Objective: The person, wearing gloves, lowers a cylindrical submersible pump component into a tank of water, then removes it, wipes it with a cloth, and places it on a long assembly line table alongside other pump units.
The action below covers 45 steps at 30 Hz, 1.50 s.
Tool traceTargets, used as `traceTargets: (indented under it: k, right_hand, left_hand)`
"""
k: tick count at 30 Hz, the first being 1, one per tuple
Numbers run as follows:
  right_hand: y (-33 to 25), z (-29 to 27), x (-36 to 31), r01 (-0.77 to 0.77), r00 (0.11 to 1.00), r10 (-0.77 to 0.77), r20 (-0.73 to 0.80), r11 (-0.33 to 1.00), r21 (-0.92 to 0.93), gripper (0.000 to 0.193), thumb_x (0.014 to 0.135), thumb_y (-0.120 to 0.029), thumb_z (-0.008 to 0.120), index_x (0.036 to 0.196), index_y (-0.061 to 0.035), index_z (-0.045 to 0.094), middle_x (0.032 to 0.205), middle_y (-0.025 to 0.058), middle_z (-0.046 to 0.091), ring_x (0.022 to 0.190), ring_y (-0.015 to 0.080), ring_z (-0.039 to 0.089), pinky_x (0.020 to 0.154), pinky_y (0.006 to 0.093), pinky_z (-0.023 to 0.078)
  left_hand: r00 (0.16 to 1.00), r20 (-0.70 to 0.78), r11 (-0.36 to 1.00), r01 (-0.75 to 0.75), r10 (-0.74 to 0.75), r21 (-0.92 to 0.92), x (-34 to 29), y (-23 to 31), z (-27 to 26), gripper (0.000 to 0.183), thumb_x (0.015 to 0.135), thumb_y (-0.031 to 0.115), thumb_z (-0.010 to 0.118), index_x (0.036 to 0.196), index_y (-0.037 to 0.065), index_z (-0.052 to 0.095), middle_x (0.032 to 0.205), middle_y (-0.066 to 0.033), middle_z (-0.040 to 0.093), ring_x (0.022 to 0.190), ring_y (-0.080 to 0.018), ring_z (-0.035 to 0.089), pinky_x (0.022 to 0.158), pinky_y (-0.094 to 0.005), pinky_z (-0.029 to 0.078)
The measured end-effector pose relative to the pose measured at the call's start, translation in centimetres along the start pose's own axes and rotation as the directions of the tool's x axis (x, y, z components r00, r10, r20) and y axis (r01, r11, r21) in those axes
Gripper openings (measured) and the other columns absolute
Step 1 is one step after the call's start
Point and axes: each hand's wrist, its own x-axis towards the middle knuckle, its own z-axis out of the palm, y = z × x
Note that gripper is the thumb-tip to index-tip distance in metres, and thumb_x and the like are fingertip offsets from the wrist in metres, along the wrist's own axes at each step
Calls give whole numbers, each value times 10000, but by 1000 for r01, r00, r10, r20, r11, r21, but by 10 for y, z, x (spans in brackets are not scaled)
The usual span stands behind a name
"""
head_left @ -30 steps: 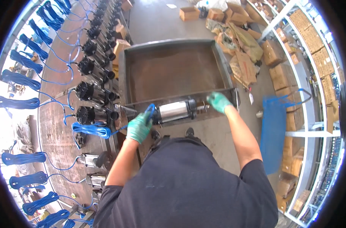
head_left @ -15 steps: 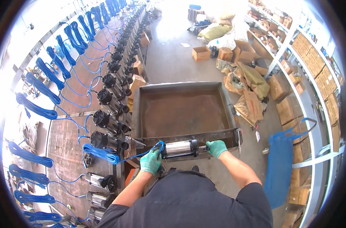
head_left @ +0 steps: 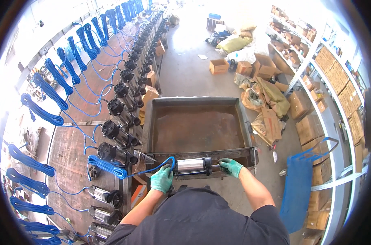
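Observation:
A silver cylindrical pump (head_left: pixel 190 165) with black ends lies crosswise in front of me, close to the front edge of a metal tank. My left hand (head_left: pixel 161 180), in a green glove, is closed on its left end, where a blue cable (head_left: pixel 150 169) joins it. At the other end, my right hand (head_left: pixel 232 167), also gloved in green, grips a short, thin metal piece that points toward the pump; whether it is a tool or part of the pump I cannot tell. The cable runs left to a tied blue coil (head_left: pixel 107 167) on the bench.
Brownish water (head_left: pixel 197 128) lies in the metal tank (head_left: pixel 150 126). Along the wooden bench (head_left: pixel 67 151) on my left stand rows of similar pumps (head_left: pixel 116 134) with blue cable coils. Shelves with cartons (head_left: pixel 310 128), sacks (head_left: pixel 271 94) and a blue sheet-like object (head_left: pixel 297 192) are on the right.
The whole scene sits slightly lower in the picture as the view has shifted. Both hands keep their places at the pump's ends; the right hand's fingers look slightly turned.

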Motion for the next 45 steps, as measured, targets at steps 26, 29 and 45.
traceTargets:
  k: [26, 29, 45]
  right_hand:
    - [-50, 16, -6, 152, 979, 20, 202, 590, -793, 613, 882, -417, 708, 1347, -30, 608, 1190, 210, 705, 1043, 305, 700, 874, 419, 548]
    - [-36, 9, -2, 34, 999, -33, 10, 907, -419, 557, 965, -376, 661, 1408, -50, 571, 1239, 114, 672, 992, 200, 633, 832, 347, 532]
    - [-15, 13, 7, 366, 930, -313, 192, 742, -562, 405, 892, -144, 602, 1281, -50, 662, 1116, 157, 741, 996, 354, 703, 907, 420, 553]
  left_hand:
    - [999, -50, 999, 2, -5, -51, -6, 1, 0, 237, 930, 254, 646, 1094, 98, 715, 1265, -95, 670, 964, -329, 694, 851, -434, 565]
    - [999, -40, 999, -3, 0, -53, -5, 5, -3, 236, 932, 246, 643, 1103, 101, 717, 1257, -102, 671, 974, -329, 692, 855, -434, 563]
    - [1000, -18, 998, 11, -13, -65, 0, 4, -3, 243, 929, 248, 659, 1101, 86, 716, 1238, -101, 676, 978, -331, 691, 852, -422, 565]
